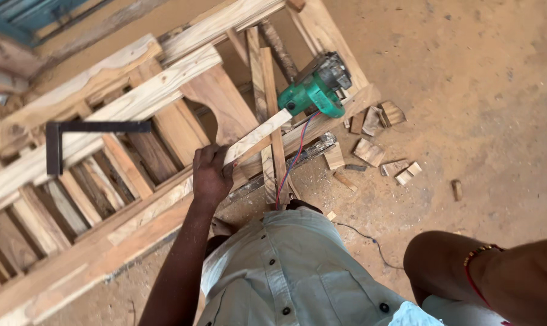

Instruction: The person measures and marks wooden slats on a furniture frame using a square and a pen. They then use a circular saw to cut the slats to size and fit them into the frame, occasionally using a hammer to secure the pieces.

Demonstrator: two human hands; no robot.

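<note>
My left hand [210, 175] is closed around the near end of a pale wooden strip [258, 136]. The strip slants up and right toward a green power saw [314, 92]. That saw rests on a large wooden frame [134, 102] lying flat on the ground. A red and blue cable [291, 163] runs from the saw down toward my body. My right hand [433, 259] sits at the lower right, beside my light shirt, with a beaded bracelet on the wrist. Its fingers are tucked out of sight.
A dark metal carpenter's square [56, 145] lies on the frame at the left. Several small wood offcuts [370, 151] are scattered on the sandy floor [479, 90] right of the frame. A thin black wire [370, 238] trails over the sand near my shirt.
</note>
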